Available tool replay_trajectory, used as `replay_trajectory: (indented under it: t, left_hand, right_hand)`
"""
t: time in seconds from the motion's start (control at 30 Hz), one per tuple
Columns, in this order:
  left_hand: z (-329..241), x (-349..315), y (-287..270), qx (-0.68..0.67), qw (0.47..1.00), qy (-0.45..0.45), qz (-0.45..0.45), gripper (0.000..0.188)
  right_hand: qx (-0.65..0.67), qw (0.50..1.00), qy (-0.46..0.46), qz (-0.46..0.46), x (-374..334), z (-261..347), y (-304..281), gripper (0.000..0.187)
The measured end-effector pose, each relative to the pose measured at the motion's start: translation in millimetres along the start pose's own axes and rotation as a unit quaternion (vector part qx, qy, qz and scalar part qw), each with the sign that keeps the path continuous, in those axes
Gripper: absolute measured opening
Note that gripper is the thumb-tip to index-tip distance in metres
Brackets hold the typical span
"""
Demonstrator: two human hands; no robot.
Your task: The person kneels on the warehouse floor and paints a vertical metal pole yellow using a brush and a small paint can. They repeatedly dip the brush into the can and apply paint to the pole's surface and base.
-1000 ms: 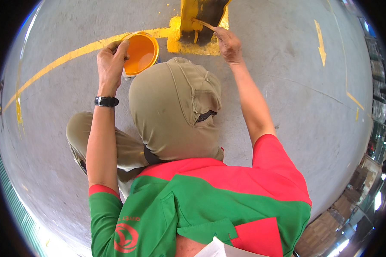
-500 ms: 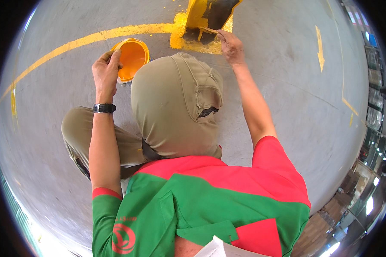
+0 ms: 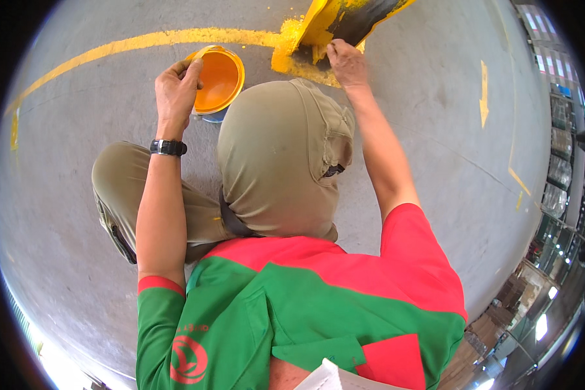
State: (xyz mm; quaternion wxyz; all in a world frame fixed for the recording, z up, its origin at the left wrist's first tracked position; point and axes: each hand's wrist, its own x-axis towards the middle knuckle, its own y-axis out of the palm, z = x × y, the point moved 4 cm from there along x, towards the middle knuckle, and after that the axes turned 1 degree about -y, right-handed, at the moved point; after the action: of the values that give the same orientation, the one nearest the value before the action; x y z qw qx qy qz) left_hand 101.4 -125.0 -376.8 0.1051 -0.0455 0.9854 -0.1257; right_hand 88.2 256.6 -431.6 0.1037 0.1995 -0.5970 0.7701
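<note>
With fingers pinched on its rim, my left hand [image 3: 177, 92] holds a round paint bucket [image 3: 241, 70] tilted toward me, orange-yellow paint inside. At the foot of a steel post [image 3: 361, 25], partly yellow and partly bare dark metal, is my right hand [image 3: 348, 64]. Its fingers are closed on a slim paintbrush [image 3: 320, 53], mostly hidden now by the hand and the post's edge. Yellow paint covers the post's left face and the floor around its base [image 3: 285, 60].
A painted yellow line [image 3: 143, 57] curves across the grey floor to the post's base. My bent knee [image 3: 276, 149] rises between my arms. A yellow arrow [image 3: 483, 94] marks the floor at right. Wrapped stacks [image 3: 559, 170] stand along the far right.
My view has shifted, so bucket and post appear farther right. My right hand has come closer to the post's lower edge, and the paintbrush shows less than before. My left hand keeps the bucket's rim.
</note>
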Motion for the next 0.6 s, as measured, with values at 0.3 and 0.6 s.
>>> replay_trajectory:
  t: [0.3,0.6]
  left_hand:
    - [-0.4,-1.2,-1.8,-0.018,1.000,0.003,-0.009,0.038]
    - [4.0,3.2,-9.0,0.007,1.000,0.002,-0.016,0.038]
  right_hand:
    - [-0.075,0.995,0.009,0.061,23.1,10.5,16.5,0.026]
    - [-0.004,0.992,0.126,-0.010,-1.6,-16.4,-14.1,0.022]
